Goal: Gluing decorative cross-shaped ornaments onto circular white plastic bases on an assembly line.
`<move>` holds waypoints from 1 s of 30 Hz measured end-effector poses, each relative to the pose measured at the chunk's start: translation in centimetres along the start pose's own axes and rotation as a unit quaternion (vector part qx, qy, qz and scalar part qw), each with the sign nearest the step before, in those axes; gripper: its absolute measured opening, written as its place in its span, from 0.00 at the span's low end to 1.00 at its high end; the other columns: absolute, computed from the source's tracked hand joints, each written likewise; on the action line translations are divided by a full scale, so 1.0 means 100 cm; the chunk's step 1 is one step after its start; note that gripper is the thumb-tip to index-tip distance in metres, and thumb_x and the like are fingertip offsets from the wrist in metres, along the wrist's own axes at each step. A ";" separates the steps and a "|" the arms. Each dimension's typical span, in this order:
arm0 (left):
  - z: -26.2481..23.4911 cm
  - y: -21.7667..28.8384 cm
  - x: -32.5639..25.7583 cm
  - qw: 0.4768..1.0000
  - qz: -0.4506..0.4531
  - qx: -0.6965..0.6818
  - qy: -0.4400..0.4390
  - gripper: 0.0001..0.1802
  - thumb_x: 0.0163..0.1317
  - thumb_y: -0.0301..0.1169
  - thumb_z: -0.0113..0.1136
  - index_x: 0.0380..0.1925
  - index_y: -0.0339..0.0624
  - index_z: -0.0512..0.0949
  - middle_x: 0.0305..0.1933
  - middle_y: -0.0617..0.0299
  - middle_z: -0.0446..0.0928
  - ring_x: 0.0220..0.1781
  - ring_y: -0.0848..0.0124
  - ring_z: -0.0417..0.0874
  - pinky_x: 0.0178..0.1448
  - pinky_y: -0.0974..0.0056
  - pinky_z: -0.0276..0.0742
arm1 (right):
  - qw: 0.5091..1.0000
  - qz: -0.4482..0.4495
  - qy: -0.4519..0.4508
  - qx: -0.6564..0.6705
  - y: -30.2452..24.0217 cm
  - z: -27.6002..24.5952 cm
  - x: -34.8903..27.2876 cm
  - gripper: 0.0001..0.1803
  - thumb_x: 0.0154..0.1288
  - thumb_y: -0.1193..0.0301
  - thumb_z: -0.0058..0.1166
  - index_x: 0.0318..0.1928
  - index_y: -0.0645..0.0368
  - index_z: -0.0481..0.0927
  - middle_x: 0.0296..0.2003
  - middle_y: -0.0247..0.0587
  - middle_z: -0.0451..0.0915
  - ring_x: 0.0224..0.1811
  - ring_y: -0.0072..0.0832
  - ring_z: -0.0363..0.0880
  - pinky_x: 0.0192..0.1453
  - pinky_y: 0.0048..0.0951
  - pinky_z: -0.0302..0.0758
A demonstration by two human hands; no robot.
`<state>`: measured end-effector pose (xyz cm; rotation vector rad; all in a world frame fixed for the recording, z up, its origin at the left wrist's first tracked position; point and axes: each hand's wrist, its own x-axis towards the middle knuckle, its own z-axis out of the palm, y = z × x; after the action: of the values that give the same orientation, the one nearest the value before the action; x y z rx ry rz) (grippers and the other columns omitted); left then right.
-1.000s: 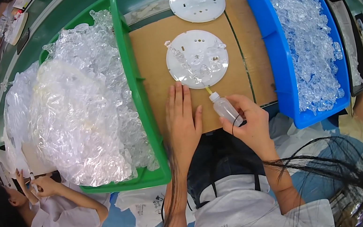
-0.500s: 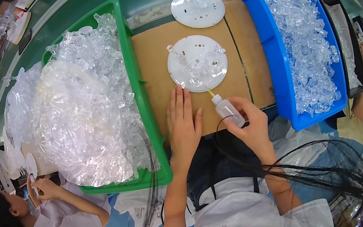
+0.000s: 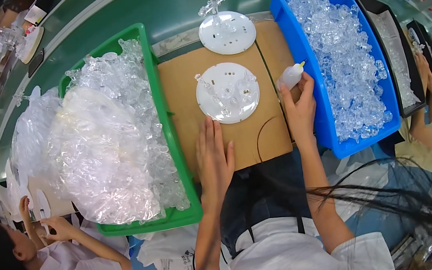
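Observation:
My right hand (image 3: 300, 107) is wrapped round a small squeeze bottle (image 3: 292, 76) with a yellow tip, next to the blue bin's near wall. The bottle leans, its tip toward the bin. My left hand (image 3: 212, 152) lies flat on the cardboard, fingers stretched out, the fingertips at the near rim of a round white plate (image 3: 217, 104). Clear plastic pieces (image 3: 244, 90) rest on this plate, which has small holes. Behind it sits a second round white plate (image 3: 229, 44), with a clear cross-shaped piece (image 3: 213, 1) standing at its far side.
On the left, a green bin (image 3: 163, 115) overflows with clear pieces and a plastic bag (image 3: 100, 153). A blue bin (image 3: 322, 101) of clear pieces stands right, beside a black tray (image 3: 410, 56). Cardboard (image 3: 179, 78) covers the table. Co-workers sit on both sides.
My right hand has carried the bottle from the near plate's front edge to the right, and the tip now points up and right. My left hand stays flat by the plate.

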<state>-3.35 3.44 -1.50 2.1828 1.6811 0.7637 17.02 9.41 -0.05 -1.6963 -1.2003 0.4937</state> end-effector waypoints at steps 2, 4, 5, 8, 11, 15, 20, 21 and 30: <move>0.000 0.001 0.002 1.000 0.009 0.008 -0.003 0.30 0.61 0.31 0.53 0.62 0.32 0.60 0.68 0.47 0.57 0.69 0.53 0.57 0.68 0.53 0.56 | 1.000 -0.017 -0.001 -0.020 0.008 -0.004 -0.005 0.31 0.60 0.70 0.58 0.59 0.66 0.61 0.56 0.57 0.68 0.60 0.43 0.67 0.63 0.36 0.63; 0.000 -0.003 -0.001 1.000 0.008 0.021 -0.007 0.30 0.61 0.33 0.53 0.61 0.31 0.61 0.67 0.47 0.58 0.69 0.53 0.57 0.68 0.52 0.56 | 0.999 -0.033 -0.007 -0.037 0.000 -0.010 -0.021 0.32 0.58 0.70 0.59 0.60 0.66 0.60 0.57 0.56 0.68 0.61 0.44 0.66 0.64 0.36 0.62; 0.000 -0.006 -0.003 1.000 0.009 0.020 -0.004 0.30 0.61 0.34 0.52 0.60 0.31 0.62 0.67 0.46 0.59 0.69 0.53 0.58 0.68 0.52 0.56 | 0.995 -0.042 -0.033 -0.086 -0.014 -0.018 -0.036 0.32 0.57 0.70 0.60 0.59 0.65 0.62 0.58 0.54 0.68 0.61 0.43 0.66 0.64 0.37 0.63; 0.000 -0.009 -0.005 1.000 -0.001 0.001 -0.006 0.31 0.60 0.32 0.54 0.62 0.33 0.60 0.68 0.48 0.56 0.70 0.51 0.56 0.69 0.53 0.55 | 0.984 -0.102 -0.076 -0.128 -0.065 -0.037 -0.056 0.32 0.54 0.70 0.62 0.58 0.65 0.65 0.57 0.51 0.68 0.61 0.43 0.67 0.62 0.37 0.65; 0.002 -0.010 -0.007 1.000 0.000 0.000 -0.013 0.30 0.60 0.33 0.53 0.61 0.31 0.62 0.67 0.46 0.58 0.69 0.51 0.57 0.68 0.52 0.56 | 0.965 -0.196 -0.121 -0.129 -0.111 -0.011 -0.045 0.30 0.51 0.69 0.63 0.55 0.63 0.69 0.52 0.49 0.73 0.55 0.43 0.72 0.56 0.36 0.70; 0.001 -0.003 -0.005 0.999 -0.014 -0.045 0.022 0.29 0.60 0.30 0.53 0.61 0.32 0.62 0.67 0.43 0.57 0.70 0.48 0.55 0.68 0.50 0.55 | 0.927 -0.170 -0.264 -0.203 -0.129 0.038 0.002 0.23 0.48 0.66 0.65 0.46 0.58 0.78 0.34 0.43 0.81 0.36 0.38 0.80 0.40 0.34 0.75; 0.000 -0.006 -0.011 0.987 -0.052 -0.102 0.111 0.30 0.59 0.25 0.53 0.62 0.35 0.60 0.68 0.40 0.52 0.70 0.44 0.53 0.69 0.50 0.53 | 0.928 -0.232 -0.247 -0.151 -0.141 0.029 0.026 0.15 0.50 0.67 0.64 0.38 0.58 0.80 0.28 0.39 0.81 0.26 0.28 0.80 0.32 0.28 0.74; 0.003 -0.006 -0.013 0.985 -0.072 -0.117 0.101 0.29 0.59 0.26 0.53 0.62 0.34 0.60 0.68 0.40 0.53 0.68 0.44 0.55 0.69 0.51 0.54 | 0.935 -0.215 -0.263 -0.100 -0.157 0.018 0.035 0.14 0.51 0.67 0.64 0.38 0.59 0.80 0.28 0.38 0.81 0.26 0.24 0.80 0.31 0.24 0.74; -0.009 -0.005 -0.008 0.994 -0.046 0.009 0.102 0.25 0.57 0.27 0.54 0.56 0.32 0.67 0.62 0.40 0.61 0.62 0.45 0.65 0.62 0.51 0.65 | 0.924 -0.303 -0.156 -0.171 -0.219 0.043 0.302 0.19 0.53 0.57 0.62 0.37 0.60 0.80 0.25 0.38 0.80 0.26 0.21 0.78 0.31 0.24 0.73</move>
<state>-4.40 2.77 -1.22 2.0829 1.8774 0.9770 16.11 39.10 22.86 -1.4371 -2.0478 0.1722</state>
